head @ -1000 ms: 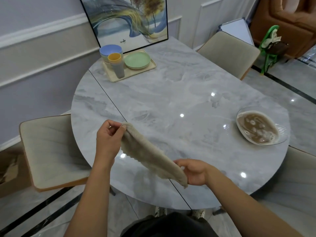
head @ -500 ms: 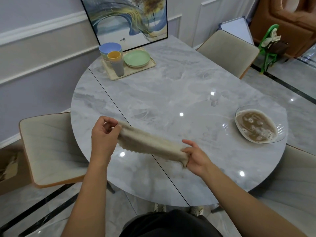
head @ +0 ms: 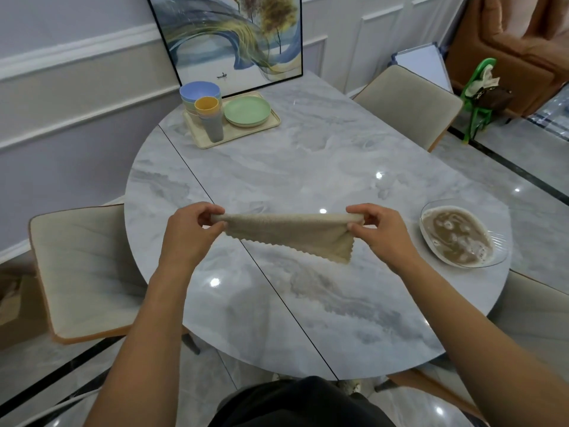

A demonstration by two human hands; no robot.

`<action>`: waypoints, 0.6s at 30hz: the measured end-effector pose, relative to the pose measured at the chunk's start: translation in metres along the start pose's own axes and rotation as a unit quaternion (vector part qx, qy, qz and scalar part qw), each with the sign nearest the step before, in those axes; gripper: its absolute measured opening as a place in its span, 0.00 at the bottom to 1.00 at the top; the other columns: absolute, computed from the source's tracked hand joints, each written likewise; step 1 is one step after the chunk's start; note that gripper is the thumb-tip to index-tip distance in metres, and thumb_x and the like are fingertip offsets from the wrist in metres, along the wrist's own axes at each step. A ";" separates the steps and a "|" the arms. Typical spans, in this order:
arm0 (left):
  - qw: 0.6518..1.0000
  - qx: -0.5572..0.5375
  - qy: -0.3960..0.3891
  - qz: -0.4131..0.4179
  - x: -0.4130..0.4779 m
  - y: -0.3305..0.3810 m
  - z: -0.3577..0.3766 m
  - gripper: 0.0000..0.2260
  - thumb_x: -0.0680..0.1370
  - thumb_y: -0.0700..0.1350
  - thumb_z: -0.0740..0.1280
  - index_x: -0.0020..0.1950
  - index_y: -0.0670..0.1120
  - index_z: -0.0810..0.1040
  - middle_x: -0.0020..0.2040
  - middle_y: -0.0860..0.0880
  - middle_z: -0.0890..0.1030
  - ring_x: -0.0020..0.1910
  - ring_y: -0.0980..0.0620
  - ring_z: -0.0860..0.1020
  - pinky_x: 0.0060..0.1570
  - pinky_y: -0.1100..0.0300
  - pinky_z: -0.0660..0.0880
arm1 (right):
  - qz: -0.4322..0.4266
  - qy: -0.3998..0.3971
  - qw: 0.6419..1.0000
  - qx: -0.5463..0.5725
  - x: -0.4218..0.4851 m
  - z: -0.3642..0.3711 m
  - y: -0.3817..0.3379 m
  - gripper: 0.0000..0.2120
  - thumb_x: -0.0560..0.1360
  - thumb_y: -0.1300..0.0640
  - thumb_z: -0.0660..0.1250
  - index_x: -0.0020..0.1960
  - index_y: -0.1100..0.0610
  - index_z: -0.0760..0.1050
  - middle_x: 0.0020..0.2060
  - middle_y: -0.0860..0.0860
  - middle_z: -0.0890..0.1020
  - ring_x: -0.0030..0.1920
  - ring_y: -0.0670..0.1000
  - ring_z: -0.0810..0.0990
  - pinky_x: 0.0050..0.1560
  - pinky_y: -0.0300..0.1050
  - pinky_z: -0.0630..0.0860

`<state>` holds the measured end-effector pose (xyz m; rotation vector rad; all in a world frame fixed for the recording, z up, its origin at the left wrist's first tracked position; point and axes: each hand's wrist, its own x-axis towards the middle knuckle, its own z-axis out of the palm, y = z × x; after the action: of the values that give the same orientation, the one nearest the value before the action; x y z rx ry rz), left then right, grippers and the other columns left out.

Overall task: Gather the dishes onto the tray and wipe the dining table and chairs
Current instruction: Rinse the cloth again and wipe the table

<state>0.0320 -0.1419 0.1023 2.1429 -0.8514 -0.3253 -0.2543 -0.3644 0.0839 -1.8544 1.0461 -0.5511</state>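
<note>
Both hands have risen and drawn apart, so the cloth (head: pixel 292 234) now stretches level above the table's (head: pixel 323 155) middle. Left hand (head: pixel 187 234) and right hand (head: pixel 380 232) each pinch an upper corner; its zigzag edge hangs free.

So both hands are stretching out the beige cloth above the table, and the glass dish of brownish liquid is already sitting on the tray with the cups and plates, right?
Not quite. The head view shows the glass dish on the bare table near its right edge, well apart from the tray at the far side. The rest holds: the left hand and right hand stretch the beige cloth above the table.
</note>
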 end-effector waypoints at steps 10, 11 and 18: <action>0.999 -0.006 0.012 0.051 0.008 0.005 0.007 0.05 0.79 0.40 0.68 0.47 0.50 0.76 0.53 0.54 0.79 0.54 0.53 0.76 0.51 0.58 0.72 | -0.086 0.026 0.990 -0.113 0.009 -0.016 -0.027 0.06 0.76 0.61 0.69 0.46 0.50 0.78 0.50 0.49 0.78 0.52 0.44 0.77 0.50 0.36 0.75; 0.997 -0.068 -0.010 0.034 0.009 0.006 0.005 0.04 0.80 0.40 0.67 0.46 0.47 0.75 0.51 0.55 0.81 0.52 0.54 0.77 0.50 0.58 0.72 | -0.089 0.003 0.991 -0.103 0.011 -0.020 -0.029 0.06 0.77 0.61 0.68 0.47 0.50 0.77 0.51 0.49 0.79 0.53 0.45 0.77 0.52 0.39 0.74; 0.929 -0.308 -0.147 -0.146 0.010 -0.008 0.036 0.06 0.78 0.48 0.62 0.42 0.52 0.68 0.38 0.49 0.68 0.37 0.48 0.67 0.35 0.55 0.66 | 0.056 -0.086 0.992 0.080 0.018 -0.005 -0.019 0.04 0.84 0.54 0.61 0.51 0.52 0.71 0.43 0.52 0.72 0.43 0.54 0.71 0.40 0.53 0.71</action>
<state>0.0256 -0.1655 0.0732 1.6341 -0.4883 -0.9534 -0.2394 -0.3779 0.1023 -1.6604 0.9556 -0.3908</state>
